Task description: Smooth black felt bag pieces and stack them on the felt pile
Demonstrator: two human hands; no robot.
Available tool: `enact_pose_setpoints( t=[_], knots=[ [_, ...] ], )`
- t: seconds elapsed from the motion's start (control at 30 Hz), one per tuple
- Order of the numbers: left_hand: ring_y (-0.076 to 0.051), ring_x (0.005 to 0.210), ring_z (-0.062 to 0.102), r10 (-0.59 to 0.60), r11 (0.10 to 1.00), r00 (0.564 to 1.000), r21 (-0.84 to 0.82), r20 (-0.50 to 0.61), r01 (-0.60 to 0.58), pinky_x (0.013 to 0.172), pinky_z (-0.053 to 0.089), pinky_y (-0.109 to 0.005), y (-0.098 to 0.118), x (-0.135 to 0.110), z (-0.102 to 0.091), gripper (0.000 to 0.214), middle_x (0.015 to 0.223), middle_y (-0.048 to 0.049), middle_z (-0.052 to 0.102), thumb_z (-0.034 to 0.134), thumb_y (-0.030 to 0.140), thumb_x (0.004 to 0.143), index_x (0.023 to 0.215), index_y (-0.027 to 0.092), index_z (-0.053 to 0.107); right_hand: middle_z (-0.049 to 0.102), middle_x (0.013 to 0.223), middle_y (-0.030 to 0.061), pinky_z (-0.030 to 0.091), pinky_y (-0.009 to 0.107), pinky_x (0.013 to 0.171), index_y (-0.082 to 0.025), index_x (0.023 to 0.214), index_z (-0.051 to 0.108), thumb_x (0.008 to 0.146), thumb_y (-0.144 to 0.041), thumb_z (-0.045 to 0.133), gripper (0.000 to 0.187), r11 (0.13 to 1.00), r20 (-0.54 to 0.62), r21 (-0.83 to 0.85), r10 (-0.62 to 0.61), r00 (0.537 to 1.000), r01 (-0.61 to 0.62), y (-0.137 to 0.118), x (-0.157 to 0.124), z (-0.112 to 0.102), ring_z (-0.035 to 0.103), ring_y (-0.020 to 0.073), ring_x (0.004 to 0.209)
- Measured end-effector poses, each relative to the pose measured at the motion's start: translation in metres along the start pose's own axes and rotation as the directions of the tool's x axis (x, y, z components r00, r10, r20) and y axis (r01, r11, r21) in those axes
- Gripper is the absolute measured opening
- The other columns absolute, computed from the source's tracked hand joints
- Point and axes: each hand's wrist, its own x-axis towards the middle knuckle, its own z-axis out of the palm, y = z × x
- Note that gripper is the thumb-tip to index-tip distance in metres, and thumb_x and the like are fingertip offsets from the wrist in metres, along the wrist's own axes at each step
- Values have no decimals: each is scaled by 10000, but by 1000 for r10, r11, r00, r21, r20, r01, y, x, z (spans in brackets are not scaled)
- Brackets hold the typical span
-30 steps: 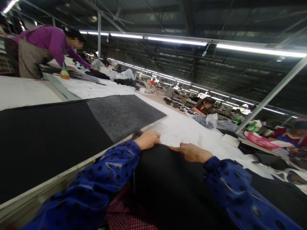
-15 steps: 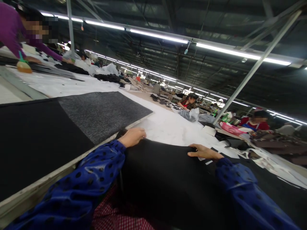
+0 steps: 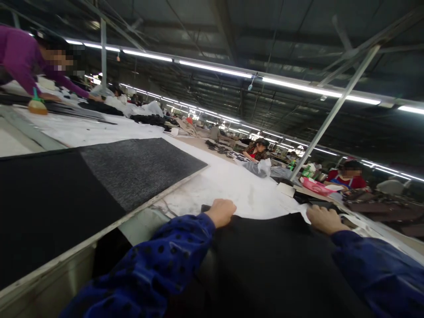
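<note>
A large sheet of black fabric (image 3: pixel 271 260) hangs toward me, its far edge stretched between my hands. My left hand (image 3: pixel 222 213) is closed around that edge at the left. Farther right, my right hand (image 3: pixel 325 219) grips near the other end, with a strip of white material showing beside its fingers. The fabric sags slightly between the two grips. Both forearms wear blue sleeves with dark dots. To the left lies another black cloth (image 3: pixel 49 212) on a raised board, with a dark grey speckled piece (image 3: pixel 139 168) at its far end.
A white-covered table (image 3: pixel 245 194) runs away ahead. At the far left a person in a purple top (image 3: pixel 23 53) leans over dark strips, near an orange bottle (image 3: pixel 37 106). A pink basket (image 3: pixel 316 187) and another person in red (image 3: pixel 347 176) are at the right. A slanted pole (image 3: pixel 334 110) rises there.
Both my hands have moved right, and my right hand has gone from an open pinch pose to a closed grip. The fabric's far edge is now pulled wider between them.
</note>
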Motion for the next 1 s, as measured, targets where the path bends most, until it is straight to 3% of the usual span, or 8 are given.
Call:
enact_pose_setpoints(
  t=[0.1,0.2,0.27,0.33,0.47,0.67,0.87,1.0],
  knots=[
    [-244,914,618,24,999,999,30,24,-25,705,487,-326,6,4,10,247,992,-95,642,450,53,754,895,157,625,566,1174,185,437,421,880,-138,1039,645,764,-94,474,327,975,54,86,-211,976,206,-47,-4,-2,567,284,1039],
    [-245,924,613,25,999,1000,40,10,-25,710,489,-335,5,3,13,232,984,-98,637,440,62,775,893,156,617,606,1132,103,437,322,916,-179,1140,613,838,-128,377,387,792,60,360,-547,835,493,-109,-15,-2,570,202,1024],
    [-238,918,612,29,999,1000,40,-4,-29,712,487,-332,4,2,13,237,971,-95,636,438,58,783,900,160,617,602,1094,110,450,316,896,-166,1167,600,833,-114,370,409,732,46,437,-599,800,523,-143,-22,5,574,196,979],
    [-230,908,612,37,999,999,24,-5,-37,706,481,-321,0,0,11,218,955,-86,640,455,83,797,891,171,631,582,1055,127,459,325,876,-140,1185,589,809,-79,377,436,741,47,453,-576,816,496,-162,-28,16,565,198,946],
    [-212,904,607,24,999,1000,-30,-3,-24,671,448,-272,-22,-13,2,180,941,-42,659,532,137,785,855,222,674,548,1025,106,454,326,869,-171,1207,582,779,-21,365,503,745,35,491,-535,844,451,-163,-31,36,534,186,933],
    [-162,873,586,65,997,994,-36,-88,-68,645,389,-236,-57,-43,-2,191,890,0,653,534,125,792,802,242,686,507,1017,105,436,332,849,-206,1297,519,783,-9,361,573,717,23,459,-601,799,525,-158,-30,42,490,197,930],
    [-182,865,533,233,957,968,200,-94,-211,724,367,-298,-53,-50,-4,199,846,-37,616,483,122,852,829,203,664,478,976,102,404,327,806,-281,1386,398,764,15,387,688,797,206,253,-598,775,548,-180,-31,23,471,189,847],
    [-187,868,524,247,948,965,227,-83,-223,720,362,-315,-51,-52,-7,191,851,-43,606,481,126,862,847,196,658,493,905,89,388,325,725,-346,1393,362,744,22,399,747,824,351,135,-559,751,550,-195,-26,-1,481,187,753]
  ],
)
